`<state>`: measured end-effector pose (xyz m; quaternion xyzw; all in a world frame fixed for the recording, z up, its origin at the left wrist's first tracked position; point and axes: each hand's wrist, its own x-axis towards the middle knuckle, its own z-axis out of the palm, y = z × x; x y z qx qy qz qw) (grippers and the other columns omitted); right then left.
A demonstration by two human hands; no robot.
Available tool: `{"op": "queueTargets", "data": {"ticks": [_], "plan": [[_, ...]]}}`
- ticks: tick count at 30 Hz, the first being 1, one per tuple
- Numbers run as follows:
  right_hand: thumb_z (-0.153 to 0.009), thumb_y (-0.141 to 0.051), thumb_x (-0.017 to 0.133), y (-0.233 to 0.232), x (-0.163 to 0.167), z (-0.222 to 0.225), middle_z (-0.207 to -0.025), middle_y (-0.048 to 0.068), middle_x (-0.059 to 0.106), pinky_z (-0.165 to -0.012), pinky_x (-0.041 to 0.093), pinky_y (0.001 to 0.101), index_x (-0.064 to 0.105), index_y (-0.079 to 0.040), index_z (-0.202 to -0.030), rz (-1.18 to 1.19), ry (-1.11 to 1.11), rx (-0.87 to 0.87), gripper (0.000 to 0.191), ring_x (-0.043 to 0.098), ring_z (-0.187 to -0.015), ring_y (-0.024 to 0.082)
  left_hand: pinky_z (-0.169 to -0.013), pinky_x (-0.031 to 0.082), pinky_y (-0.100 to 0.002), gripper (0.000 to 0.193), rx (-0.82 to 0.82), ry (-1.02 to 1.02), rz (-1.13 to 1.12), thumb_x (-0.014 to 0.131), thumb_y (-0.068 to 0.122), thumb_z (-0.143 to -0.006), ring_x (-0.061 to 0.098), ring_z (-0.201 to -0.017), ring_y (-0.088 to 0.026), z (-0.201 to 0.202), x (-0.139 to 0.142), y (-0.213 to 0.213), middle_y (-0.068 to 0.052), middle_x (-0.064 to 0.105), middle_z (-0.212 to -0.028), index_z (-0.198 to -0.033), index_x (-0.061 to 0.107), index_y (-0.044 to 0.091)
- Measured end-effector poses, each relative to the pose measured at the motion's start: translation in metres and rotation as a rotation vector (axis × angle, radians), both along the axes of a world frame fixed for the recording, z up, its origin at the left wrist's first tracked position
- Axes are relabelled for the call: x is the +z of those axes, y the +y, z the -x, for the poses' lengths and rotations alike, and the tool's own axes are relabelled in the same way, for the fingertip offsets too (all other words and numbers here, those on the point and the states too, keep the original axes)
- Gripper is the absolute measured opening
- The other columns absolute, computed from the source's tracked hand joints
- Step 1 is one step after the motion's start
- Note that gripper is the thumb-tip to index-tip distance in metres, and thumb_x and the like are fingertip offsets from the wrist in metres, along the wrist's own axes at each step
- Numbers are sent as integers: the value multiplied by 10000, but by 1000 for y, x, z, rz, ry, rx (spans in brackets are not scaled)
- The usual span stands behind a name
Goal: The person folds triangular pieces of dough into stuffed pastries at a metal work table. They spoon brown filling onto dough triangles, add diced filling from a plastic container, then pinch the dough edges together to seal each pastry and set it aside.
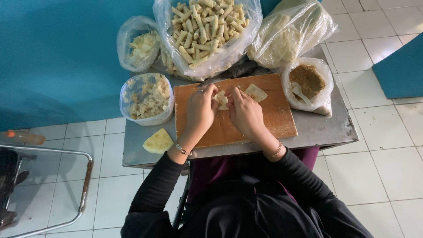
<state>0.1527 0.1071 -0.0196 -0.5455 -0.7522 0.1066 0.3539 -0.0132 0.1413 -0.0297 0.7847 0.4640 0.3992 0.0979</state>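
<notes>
My left hand (199, 111) and my right hand (245, 113) meet over a wooden cutting board (273, 119) on a small metal table (326, 130). Both pinch a pale pastry wrapper (221, 99) between their fingertips, folded around something I cannot make out. A second flat wrapper (256, 92) lies on the board just right of my right hand's fingers. Each wrist wears a bracelet, and a ring shows on my left hand.
At the back, a large plastic bag of rolled pastry sticks (207, 31), a bag of pale scraps (140, 46), a bag of wrapper sheets (286, 37). A bag of brown filling with a white spoon (307, 81) sits right. A scrap tub (147, 99) and yellow wedge (157, 141) lie left.
</notes>
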Motion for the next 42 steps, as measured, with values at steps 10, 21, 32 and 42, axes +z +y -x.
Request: {"op": "queueTargets", "data": {"ticks": [10, 21, 32, 42], "plan": [[-929, 12, 660, 8, -2, -4, -838, 119, 669, -711, 544, 383, 536, -31, -1283, 26, 227, 123, 378, 699, -822, 298, -688, 506, -492, 287, -108, -70, 106, 651, -1, -889, 670, -784, -389, 0, -5, 3, -199, 685, -867, -1174, 622, 20], [-988, -23, 573, 6, 0, -1, -1036, 173, 725, -752, 587, 406, 496, -43, -1347, -50, 148, 120, 368, 742, -949, 318, -808, 510, -503, 311, -209, -38, 31, 614, -79, -851, 644, -933, -424, 2, -15, 7, -224, 681, -959, -1152, 631, 0], [-966, -34, 565, 2, 7, -8, -966, 133, 740, -702, 565, 449, 416, -78, -1434, 50, 22, 167, 494, 726, -839, 362, -800, 535, -443, 178, -262, -18, 153, 697, -18, -862, 668, -930, -371, 15, -26, 20, -171, 613, -1087, -1037, 676, 10], [-873, -163, 726, 8, 16, -17, -974, 109, 765, -666, 573, 425, 416, -125, -1436, 88, -38, 271, 644, 738, -804, 330, -870, 524, -380, 349, -537, 91, 213, 851, 101, -758, 641, -1014, -281, 40, -11, 42, -124, 607, -1125, -1093, 768, 47]]}}
